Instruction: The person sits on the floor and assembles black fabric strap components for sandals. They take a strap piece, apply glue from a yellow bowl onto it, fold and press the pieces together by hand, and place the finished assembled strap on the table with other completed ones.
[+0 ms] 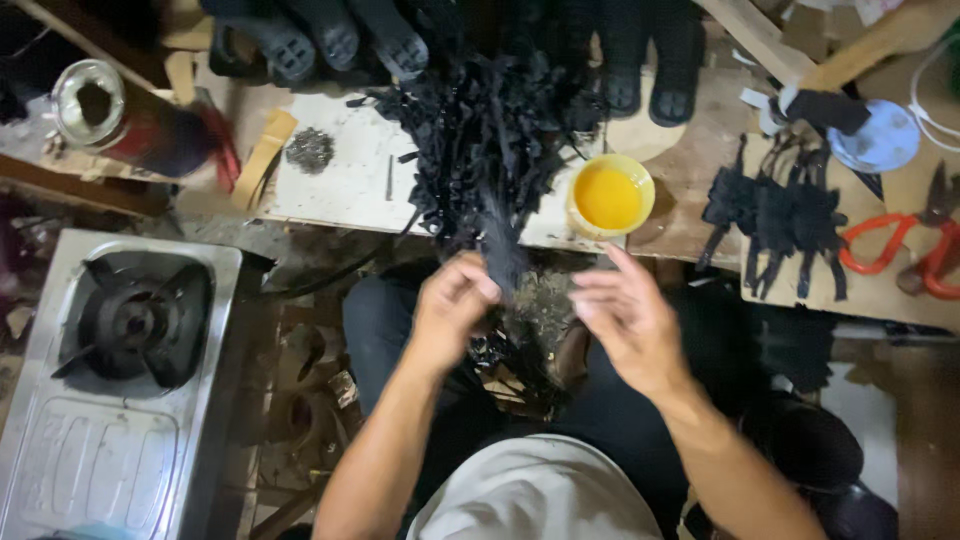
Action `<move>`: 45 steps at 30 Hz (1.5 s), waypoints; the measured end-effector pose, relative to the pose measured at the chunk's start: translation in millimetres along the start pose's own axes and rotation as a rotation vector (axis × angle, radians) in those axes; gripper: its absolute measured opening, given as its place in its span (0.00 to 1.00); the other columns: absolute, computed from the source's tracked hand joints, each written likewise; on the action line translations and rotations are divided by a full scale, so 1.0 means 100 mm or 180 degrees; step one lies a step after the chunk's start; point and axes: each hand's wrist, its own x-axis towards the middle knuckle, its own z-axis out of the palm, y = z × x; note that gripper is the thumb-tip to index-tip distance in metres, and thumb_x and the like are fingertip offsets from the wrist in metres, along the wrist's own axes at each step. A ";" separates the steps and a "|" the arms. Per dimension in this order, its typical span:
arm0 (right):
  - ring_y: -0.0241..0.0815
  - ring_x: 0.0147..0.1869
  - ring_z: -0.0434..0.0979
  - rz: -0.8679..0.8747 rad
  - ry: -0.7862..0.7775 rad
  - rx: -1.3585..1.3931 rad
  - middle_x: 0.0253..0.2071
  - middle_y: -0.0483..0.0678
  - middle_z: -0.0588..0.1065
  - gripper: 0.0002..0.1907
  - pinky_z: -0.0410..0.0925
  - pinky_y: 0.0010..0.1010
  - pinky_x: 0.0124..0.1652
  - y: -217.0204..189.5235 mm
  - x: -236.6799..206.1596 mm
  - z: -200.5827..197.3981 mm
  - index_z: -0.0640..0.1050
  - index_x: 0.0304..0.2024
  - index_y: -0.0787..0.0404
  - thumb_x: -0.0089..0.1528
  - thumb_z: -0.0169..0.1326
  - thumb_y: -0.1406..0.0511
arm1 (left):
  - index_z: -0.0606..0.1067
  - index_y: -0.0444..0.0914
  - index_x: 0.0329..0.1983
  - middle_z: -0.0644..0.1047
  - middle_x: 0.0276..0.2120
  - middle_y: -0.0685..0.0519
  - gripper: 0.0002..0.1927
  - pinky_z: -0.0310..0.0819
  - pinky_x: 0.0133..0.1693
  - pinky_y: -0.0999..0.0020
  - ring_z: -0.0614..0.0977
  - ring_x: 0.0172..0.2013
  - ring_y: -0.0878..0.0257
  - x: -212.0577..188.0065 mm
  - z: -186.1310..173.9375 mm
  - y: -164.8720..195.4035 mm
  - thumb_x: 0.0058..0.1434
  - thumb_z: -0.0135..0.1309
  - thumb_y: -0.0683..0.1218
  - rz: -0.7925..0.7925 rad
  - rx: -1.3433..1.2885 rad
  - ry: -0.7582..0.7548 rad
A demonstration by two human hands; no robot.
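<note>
1. Worn wooden bench, partly covered by a pale board; carries most items below.
2. Steel single-burner gas stove, off the bench, well to the left of the pile; burner unlit so far as can be seen.
3. Pile of black strap pieces, the landmark, heaped mid-bench and spilling over the near edge.
4. Left hand, just below the pile, fingers pinched shut on one black strap piece that rises into the heap.
5. Right hand, right of that strap, fingers spread and empty, not touching it.
6. Row of laid-out black strap pieces, right of the pile.
7. Orange-handled scissors, far right of the pile, blades blurred.
8. Yellow round bowl of orange-yellow liquid, touching the pile's right edge, close to the bench edge.

Risk, judged: a tug on the held strap may drag tangled neighbours off the bench, or nudge the bowl and spill it onto the lap below. The free hand's sweep passes near the bowl too.
</note>
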 end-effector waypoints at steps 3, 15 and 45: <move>0.40 0.53 0.79 0.0062 -0.0007 0.0507 0.53 0.56 0.76 0.43 0.73 0.28 0.51 -0.01 0.07 0.18 0.51 0.77 0.66 0.64 0.57 0.74 | 0.75 0.34 0.39 0.75 0.46 0.54 0.03 0.71 0.52 0.71 0.76 0.48 0.66 -0.20 0.42 -0.13 0.66 0.58 0.38 0.0078 -0.0270 -0.0746; 0.29 0.30 0.69 0.0984 -0.0241 -0.0510 0.31 0.47 0.78 0.50 0.68 0.24 0.31 -0.26 -0.04 0.33 0.55 0.76 0.56 0.55 0.64 0.70 | 0.81 0.31 0.46 0.80 0.39 0.53 0.09 0.74 0.43 0.73 0.79 0.39 0.70 -0.06 0.51 -0.06 0.64 0.60 0.40 -0.0444 -0.0012 -0.0174; 0.59 0.81 0.61 -0.1312 -0.0131 -0.2282 0.73 0.54 0.66 0.08 0.55 0.48 0.78 -0.14 0.54 -0.41 0.83 0.38 0.57 0.57 0.66 0.64 | 0.77 0.34 0.49 0.82 0.41 0.50 0.11 0.79 0.43 0.63 0.83 0.39 0.62 -0.25 0.32 -0.13 0.64 0.52 0.39 -0.1731 -0.2090 -0.0015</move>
